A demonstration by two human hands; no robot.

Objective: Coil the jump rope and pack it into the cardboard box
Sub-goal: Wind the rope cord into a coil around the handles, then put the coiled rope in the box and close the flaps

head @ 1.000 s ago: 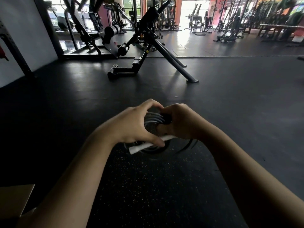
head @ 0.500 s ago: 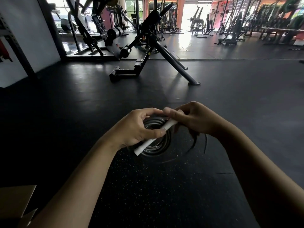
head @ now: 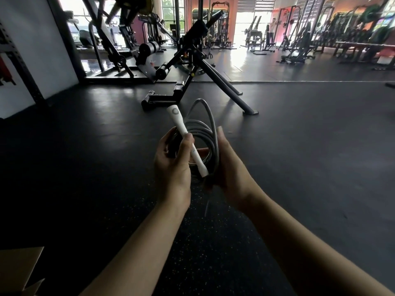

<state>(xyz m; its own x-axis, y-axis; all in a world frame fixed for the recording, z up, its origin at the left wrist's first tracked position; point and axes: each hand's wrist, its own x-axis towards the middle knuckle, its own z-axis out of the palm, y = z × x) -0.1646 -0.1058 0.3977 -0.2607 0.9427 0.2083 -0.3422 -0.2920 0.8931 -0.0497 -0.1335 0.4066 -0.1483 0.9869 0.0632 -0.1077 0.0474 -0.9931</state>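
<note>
Ring logo on the white handle [head: 188, 144], left hand [head: 171, 165] fingers gripping it; right hand [head: 226, 167] cups the coiled rope [head: 205, 133]. Cardboard box [head: 19, 268] lower left, gym bench [head: 192, 82] behind.

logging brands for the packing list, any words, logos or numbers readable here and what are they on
No text can be read.
White handle in the left hand: a grey ring mark near its far end, no letters; a faint grey print at mid-length, too blurred to read.
Cardboard box: no print shows on the visible flap.
Gym machines at the back: any labels too small to read.
</note>
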